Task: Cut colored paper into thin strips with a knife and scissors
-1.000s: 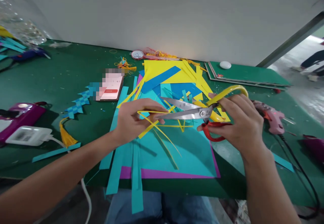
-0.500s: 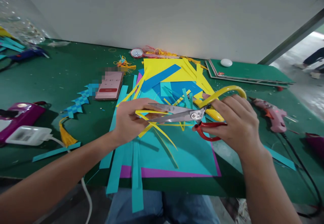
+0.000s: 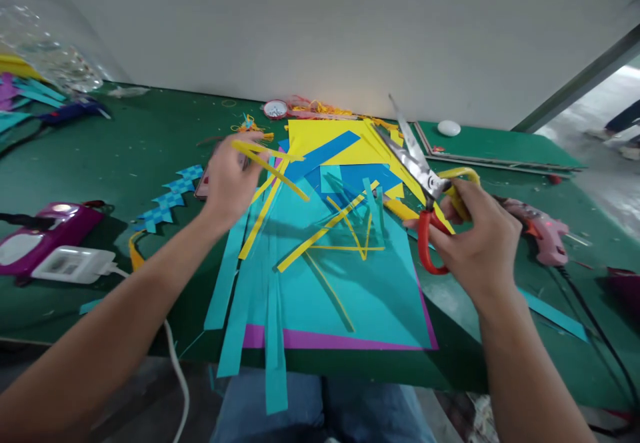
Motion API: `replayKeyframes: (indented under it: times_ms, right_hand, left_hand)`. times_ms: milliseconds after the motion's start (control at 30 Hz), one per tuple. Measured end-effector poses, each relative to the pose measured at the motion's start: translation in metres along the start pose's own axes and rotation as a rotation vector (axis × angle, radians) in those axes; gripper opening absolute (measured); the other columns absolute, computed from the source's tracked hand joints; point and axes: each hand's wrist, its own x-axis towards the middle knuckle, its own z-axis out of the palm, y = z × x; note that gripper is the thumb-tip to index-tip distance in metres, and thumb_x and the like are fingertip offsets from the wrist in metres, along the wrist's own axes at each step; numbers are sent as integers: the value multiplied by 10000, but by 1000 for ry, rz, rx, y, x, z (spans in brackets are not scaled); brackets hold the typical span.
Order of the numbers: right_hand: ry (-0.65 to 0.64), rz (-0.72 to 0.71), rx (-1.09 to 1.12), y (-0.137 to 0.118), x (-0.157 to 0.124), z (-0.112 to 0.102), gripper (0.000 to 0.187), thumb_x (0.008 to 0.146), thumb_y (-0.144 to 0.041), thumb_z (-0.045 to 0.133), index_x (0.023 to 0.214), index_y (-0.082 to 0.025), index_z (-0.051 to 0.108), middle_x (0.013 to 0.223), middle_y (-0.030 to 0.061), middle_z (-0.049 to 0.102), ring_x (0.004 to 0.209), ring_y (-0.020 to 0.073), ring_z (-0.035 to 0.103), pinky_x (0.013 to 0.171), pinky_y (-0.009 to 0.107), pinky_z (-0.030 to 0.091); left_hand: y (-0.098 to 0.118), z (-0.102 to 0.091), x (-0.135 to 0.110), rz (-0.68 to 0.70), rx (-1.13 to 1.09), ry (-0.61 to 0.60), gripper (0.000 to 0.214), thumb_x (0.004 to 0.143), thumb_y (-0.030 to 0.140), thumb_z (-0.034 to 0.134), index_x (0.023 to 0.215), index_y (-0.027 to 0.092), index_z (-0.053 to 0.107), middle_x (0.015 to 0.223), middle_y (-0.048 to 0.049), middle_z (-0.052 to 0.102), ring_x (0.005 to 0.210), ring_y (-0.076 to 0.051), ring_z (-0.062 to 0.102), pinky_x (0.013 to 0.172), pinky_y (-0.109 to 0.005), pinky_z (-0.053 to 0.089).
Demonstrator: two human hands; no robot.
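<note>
My left hand [image 3: 233,176] is closed around a folded yellow paper strip [image 3: 280,175], whose ends stick out to the right. That hand hovers over the phone [image 3: 202,186] and covers most of it. In my right hand [image 3: 480,236] are scissors [image 3: 425,179] with one yellow and one red handle; their blades are parted and point up toward the wall. Between my hands lies a stack of turquoise paper [image 3: 320,303] with loose yellow strips [image 3: 307,249] on it. Yellow sheets [image 3: 325,133] and a blue strip [image 3: 323,155] lie at the back of the stack.
A woven blue paper chain [image 3: 170,199] lies at left, near a purple power socket [image 3: 55,236] and a white charger [image 3: 73,264]. A pink glue gun [image 3: 540,229] rests at right. Behind stand a small dish of beads [image 3: 275,109] and a green board [image 3: 500,143].
My left hand has moved up and left with the yellow strip, away from the scissors. The scissors have swung from pointing left to pointing upward, blades wider apart.
</note>
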Motion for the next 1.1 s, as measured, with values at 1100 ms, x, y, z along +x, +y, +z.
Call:
replayKeyframes:
  times_ms: [1100]
  right_hand:
    - [-68,-466,-29,4,-3,3,371,843,-437,670,1134,-231,566,822,60,603,755,245,583,701,382,467]
  left_hand:
    - [109,9,-34,44,-566,-305,154,861,385,706,880,237,742,836,-56,770,748,-207,746,632,-317,607]
